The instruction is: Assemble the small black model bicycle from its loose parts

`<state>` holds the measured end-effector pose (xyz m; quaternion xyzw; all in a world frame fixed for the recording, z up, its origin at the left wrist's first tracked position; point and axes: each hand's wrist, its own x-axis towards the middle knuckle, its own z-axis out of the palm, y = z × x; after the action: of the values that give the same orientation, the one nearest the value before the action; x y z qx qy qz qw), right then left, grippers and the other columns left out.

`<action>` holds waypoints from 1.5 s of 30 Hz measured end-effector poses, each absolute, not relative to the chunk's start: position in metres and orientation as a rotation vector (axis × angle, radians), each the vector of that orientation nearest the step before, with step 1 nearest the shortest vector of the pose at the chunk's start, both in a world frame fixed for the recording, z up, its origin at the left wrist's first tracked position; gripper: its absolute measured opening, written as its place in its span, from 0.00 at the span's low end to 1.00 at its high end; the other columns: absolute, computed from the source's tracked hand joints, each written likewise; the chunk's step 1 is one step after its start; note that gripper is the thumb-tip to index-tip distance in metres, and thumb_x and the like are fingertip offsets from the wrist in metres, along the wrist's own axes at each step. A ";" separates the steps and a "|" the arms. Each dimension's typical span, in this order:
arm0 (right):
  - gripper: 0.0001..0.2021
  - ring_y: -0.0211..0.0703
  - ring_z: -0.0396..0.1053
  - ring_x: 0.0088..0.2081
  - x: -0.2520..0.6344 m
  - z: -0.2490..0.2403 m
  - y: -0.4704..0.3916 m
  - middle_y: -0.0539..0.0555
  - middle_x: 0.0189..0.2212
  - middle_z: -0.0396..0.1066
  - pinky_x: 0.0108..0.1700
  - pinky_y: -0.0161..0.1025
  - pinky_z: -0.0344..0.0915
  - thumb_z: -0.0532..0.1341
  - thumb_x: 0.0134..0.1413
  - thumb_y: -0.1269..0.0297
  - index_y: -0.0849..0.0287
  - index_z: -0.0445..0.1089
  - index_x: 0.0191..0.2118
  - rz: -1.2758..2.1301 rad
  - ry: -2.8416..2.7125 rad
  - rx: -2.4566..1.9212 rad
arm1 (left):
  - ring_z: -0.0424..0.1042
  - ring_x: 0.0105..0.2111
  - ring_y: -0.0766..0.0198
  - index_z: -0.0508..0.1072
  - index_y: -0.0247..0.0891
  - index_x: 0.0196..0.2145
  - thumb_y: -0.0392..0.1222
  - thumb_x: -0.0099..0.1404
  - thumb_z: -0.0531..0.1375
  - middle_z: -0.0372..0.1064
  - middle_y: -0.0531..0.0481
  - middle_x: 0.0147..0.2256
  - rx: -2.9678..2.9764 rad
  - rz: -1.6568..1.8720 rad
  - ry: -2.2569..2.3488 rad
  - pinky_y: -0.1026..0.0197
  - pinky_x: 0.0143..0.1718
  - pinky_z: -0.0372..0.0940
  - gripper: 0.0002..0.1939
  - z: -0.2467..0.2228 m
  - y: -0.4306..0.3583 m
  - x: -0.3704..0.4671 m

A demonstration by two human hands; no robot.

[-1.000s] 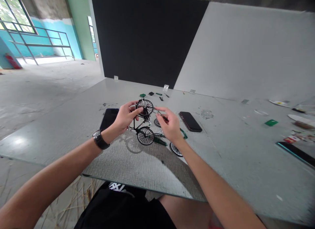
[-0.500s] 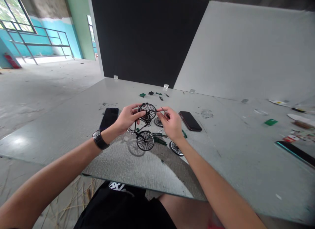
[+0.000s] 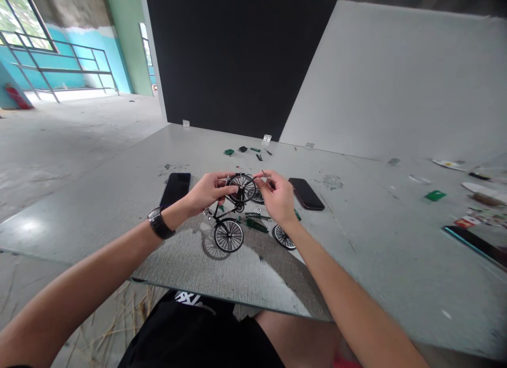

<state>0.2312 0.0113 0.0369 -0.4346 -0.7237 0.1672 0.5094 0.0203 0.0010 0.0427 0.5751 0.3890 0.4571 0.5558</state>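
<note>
A small black model bicycle with spoked wheels is held above the table by my left hand, its thumb and fingers closed round the upper wheel. The other wheel hangs lower, nearer to me. My right hand is pinched beside the upper wheel's right edge, with a thin dark tool between its fingers. Beneath and right of the bicycle lie green parts and a loose spoked wheel, partly covered by my right forearm. Another wheel shows behind the held one.
One phone lies left of my hands, another to the right. Small green and black pieces rest farther back on the grey table. At the far right are a dark flat device, a green piece and packaging.
The bicycle has turned slightly in my left hand: its lower wheel has swung left and towards me, and the upper wheel has shifted a little right. Both hands keep their grip.
</note>
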 end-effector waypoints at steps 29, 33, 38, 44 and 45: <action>0.15 0.37 0.49 0.23 0.230 0.032 0.012 0.43 0.20 0.49 0.27 0.37 0.48 0.63 0.63 0.50 0.57 0.76 0.40 0.412 -1.787 -1.015 | 0.59 0.16 0.76 0.73 0.36 0.57 0.39 0.65 0.68 0.70 0.50 0.27 1.256 1.168 1.008 0.68 0.12 0.45 0.23 0.046 0.004 0.012; 0.17 0.37 0.49 0.23 0.233 0.033 0.014 0.44 0.20 0.49 0.27 0.37 0.47 0.62 0.64 0.48 0.57 0.76 0.39 0.396 -1.757 -1.004 | 0.58 0.17 0.77 0.70 0.34 0.61 0.35 0.67 0.66 0.72 0.51 0.28 1.311 1.010 0.990 0.69 0.15 0.49 0.26 0.053 -0.003 0.014; 0.20 0.36 0.47 0.23 0.232 0.035 0.014 0.44 0.19 0.50 0.26 0.37 0.45 0.62 0.62 0.44 0.59 0.76 0.38 0.457 -1.773 -0.995 | 0.57 0.17 0.78 0.71 0.34 0.61 0.35 0.66 0.65 0.71 0.51 0.29 1.376 0.902 0.940 0.69 0.16 0.48 0.26 0.053 -0.007 0.016; 0.23 0.35 0.46 0.22 0.232 0.032 0.018 0.44 0.18 0.51 0.25 0.37 0.44 0.63 0.59 0.41 0.59 0.77 0.37 0.598 -1.797 -0.974 | 0.57 0.17 0.77 0.71 0.37 0.62 0.38 0.66 0.66 0.68 0.54 0.25 1.453 0.799 0.919 0.67 0.15 0.44 0.28 0.054 -0.009 0.015; 0.23 0.35 0.46 0.22 0.232 0.031 0.019 0.43 0.18 0.50 0.25 0.37 0.43 0.64 0.59 0.41 0.59 0.77 0.37 0.644 -1.797 -0.971 | 0.57 0.16 0.77 0.71 0.37 0.63 0.38 0.66 0.66 0.67 0.55 0.25 1.459 0.788 0.919 0.67 0.15 0.44 0.28 0.055 -0.010 0.015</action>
<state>0.2319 0.0190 0.0313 -0.3980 -0.7363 0.2638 0.4794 0.0151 -0.0098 0.0546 0.6250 0.3938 0.3374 0.5835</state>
